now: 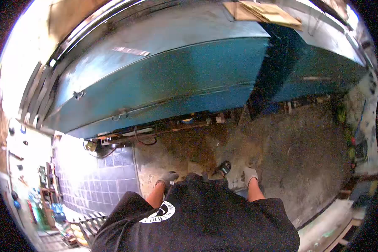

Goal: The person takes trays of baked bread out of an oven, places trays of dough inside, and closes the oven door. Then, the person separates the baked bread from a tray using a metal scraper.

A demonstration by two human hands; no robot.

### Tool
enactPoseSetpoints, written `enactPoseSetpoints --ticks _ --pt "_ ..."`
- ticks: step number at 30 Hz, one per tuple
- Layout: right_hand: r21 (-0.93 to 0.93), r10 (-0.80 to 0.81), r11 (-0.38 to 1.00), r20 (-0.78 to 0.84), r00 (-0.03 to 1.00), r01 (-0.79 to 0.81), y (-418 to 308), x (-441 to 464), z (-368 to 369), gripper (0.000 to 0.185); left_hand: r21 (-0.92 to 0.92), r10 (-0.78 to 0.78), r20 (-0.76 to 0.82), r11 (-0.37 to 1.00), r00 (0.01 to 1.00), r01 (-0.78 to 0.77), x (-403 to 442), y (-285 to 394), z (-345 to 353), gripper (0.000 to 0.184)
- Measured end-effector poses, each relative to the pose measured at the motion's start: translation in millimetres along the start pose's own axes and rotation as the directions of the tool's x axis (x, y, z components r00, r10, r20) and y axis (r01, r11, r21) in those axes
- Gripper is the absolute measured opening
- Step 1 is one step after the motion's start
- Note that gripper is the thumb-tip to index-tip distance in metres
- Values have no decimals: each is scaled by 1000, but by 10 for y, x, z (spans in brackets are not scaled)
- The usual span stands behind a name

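My left hand (168, 177), in a grey glove, hangs low beside the front of my black shirt. Its fingers are too small and blurred to read. On the other side, my right hand (250, 174) wears a paler glove and hangs over the concrete floor (298, 155). Its finger shape is also unclear, and no held object can be made out in either hand. Between the hands, a foot in a dark sandal (225, 167) shows on the floor.
A long blue metal bench or machine (168, 80) stretches across in front of me. Flat wooden pieces (264, 14) lie on its top at the back right. Below its edge are a cable loop (146, 140) and clutter. Dark floor tiles (113, 168) lie at left.
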State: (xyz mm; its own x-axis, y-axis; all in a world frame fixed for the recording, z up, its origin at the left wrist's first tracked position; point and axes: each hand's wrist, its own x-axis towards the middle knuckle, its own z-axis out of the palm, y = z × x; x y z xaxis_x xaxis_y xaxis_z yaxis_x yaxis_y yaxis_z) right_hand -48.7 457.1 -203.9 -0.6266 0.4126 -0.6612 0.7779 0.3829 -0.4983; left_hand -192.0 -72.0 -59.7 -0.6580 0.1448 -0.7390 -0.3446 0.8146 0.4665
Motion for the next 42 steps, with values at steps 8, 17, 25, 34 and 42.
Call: enactPoseSetpoints --ticks 8,17,25,34,42 --pt "-718 -194 645 180 964 263 -1618 -329 20 28 -204 -179 -94 966 979 157 -517 -1799 375 49" --pt "-598 55 775 386 921 204 -3359 -2115 2143 80 14 -97 -326 994 940 108 -1939 -3313 594 38" --pt "-362 -515 660 420 747 658 -4518 -2147 3044 79 -92 -303 -207 953 930 289 -2516 -3380 619 41" --pt "-295 -612 637 369 700 712 -6124 -2086 3237 72 -772 -562 -297 617 772 152 -1885 -3651 1268 32" --pt "-465 -603 652 161 782 598 -7632 -1103 3428 67 -504 -418 -429 846 801 172 -1111 -3615 -1062 26"
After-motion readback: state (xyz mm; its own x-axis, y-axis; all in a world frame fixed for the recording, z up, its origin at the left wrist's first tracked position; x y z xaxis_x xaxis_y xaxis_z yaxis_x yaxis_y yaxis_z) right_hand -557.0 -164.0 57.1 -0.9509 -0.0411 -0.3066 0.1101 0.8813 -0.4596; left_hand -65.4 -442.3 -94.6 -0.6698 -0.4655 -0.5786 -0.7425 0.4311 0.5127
